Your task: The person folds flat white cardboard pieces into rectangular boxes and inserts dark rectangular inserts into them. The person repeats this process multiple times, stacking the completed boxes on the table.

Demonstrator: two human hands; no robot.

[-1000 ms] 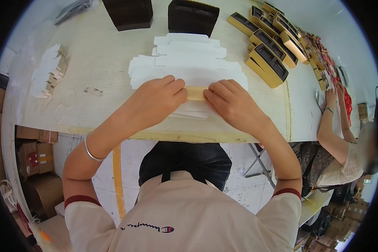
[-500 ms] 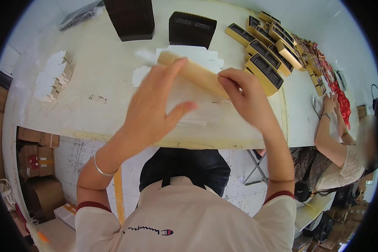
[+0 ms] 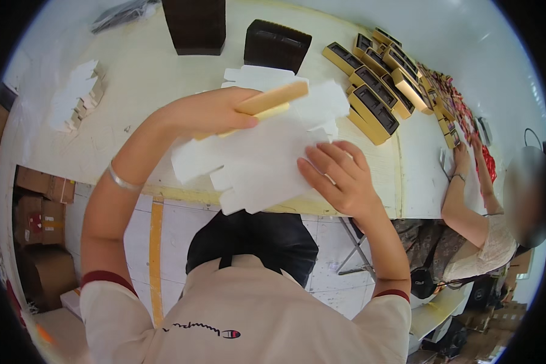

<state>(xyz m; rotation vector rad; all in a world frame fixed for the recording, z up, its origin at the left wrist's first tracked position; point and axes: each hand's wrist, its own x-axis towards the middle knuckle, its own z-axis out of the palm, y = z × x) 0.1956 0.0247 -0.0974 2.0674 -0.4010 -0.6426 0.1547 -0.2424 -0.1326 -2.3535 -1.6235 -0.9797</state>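
Note:
My left hand point(image 3: 224, 113) is closed around a narrow gold box piece point(image 3: 276, 99), tilted up toward the right. Below it and to its right spreads a flat white carton blank point(image 3: 264, 161) with cut flaps. The blank's near corner overlaps the table's front edge. My right hand point(image 3: 341, 177) grips this blank at its right side, the fingers lying over its surface and the thumb hidden. Another white blank point(image 3: 258, 75) lies just behind, partly covered by my left hand and the gold piece.
Two dark stacks, a tall one point(image 3: 195, 27) and a shorter one point(image 3: 277, 45), stand at the back. Gold boxes with black inserts point(image 3: 373, 103) are piled to the right. White folded pieces point(image 3: 82, 94) lie at the left. A co-worker's hands point(image 3: 462, 159) work at the far right.
The gold piece has passed from both hands into my left hand alone. A white blank has come toward me, with my right hand now at its side, lower than before.

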